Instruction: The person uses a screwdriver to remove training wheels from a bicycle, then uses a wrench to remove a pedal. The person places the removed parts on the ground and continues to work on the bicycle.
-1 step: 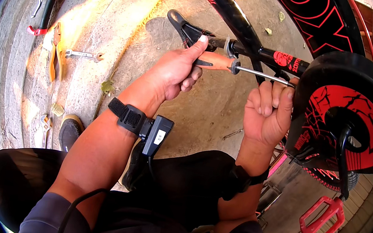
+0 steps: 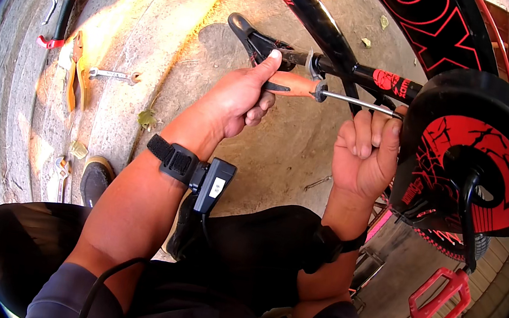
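Observation:
My left hand (image 2: 243,99) grips the orange-and-black handle of a screwdriver (image 2: 296,85), its steel shaft pointing right toward the edge of a black bicycle chain guard (image 2: 482,92) with red graphics. My right hand (image 2: 364,154), palm up with fingers curled, is at the shaft's tip beside that guard; what its fingertips hold is hidden. Behind the screwdriver runs a black frame tube (image 2: 362,75) with a red decal. A crank arm with a red pedal (image 2: 438,302) hangs below the guard.
Orange-handled pliers (image 2: 77,78), an open-ended wrench (image 2: 111,74) and an adjustable wrench (image 2: 59,178) lie on the concrete (image 2: 174,39). A handlebar with brake lever (image 2: 66,5) is at upper left. My shoe (image 2: 94,186) is lower left; a tyre (image 2: 449,246) shows under the guard.

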Tool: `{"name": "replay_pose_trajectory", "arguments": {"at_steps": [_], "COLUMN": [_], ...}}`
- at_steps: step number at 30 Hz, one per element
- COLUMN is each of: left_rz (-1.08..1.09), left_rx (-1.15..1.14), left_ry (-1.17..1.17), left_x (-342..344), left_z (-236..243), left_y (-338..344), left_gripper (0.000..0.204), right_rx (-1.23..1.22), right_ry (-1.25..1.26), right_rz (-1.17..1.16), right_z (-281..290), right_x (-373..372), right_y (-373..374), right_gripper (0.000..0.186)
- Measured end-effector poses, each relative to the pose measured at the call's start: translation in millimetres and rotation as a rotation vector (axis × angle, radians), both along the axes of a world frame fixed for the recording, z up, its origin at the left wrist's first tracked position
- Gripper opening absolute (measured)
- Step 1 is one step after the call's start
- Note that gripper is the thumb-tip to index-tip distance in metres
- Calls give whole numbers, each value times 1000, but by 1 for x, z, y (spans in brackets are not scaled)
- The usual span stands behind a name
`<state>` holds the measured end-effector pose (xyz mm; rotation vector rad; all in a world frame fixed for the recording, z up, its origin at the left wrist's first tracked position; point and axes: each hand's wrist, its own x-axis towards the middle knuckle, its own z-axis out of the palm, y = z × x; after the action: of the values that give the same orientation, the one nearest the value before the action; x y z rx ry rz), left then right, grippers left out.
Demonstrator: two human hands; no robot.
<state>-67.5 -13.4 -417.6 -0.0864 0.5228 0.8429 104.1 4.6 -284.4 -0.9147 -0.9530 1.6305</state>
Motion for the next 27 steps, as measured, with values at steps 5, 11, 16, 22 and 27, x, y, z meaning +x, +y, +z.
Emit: {"name": "replay_pose_trajectory", "arguments": {"at_steps": [5,11,16,22,27], "left_rz": [233,358,449,301,124], "left_rx": [-4,89,106,93,101], "left_ry": [-117,-303,-413,-233,-61], "left_x": [9,4,2,-4,-4], "left_z": [-12,-15,-12,-5,-6], "left_y": [-3,-8,-9,-7,-1], "left_gripper": [27,30,31,30,38], "right_rx": [15,12,-2,-15,5], "right_ry": [14,22,43,26,5], "right_rz": [35,46,43,6,-37], "right_z": [-1,1,1,5,4], "right_x": [0,0,-1,-4,0], "right_y": [0,0,0,-1,0], "right_gripper": [16,14,14,9,29]}}
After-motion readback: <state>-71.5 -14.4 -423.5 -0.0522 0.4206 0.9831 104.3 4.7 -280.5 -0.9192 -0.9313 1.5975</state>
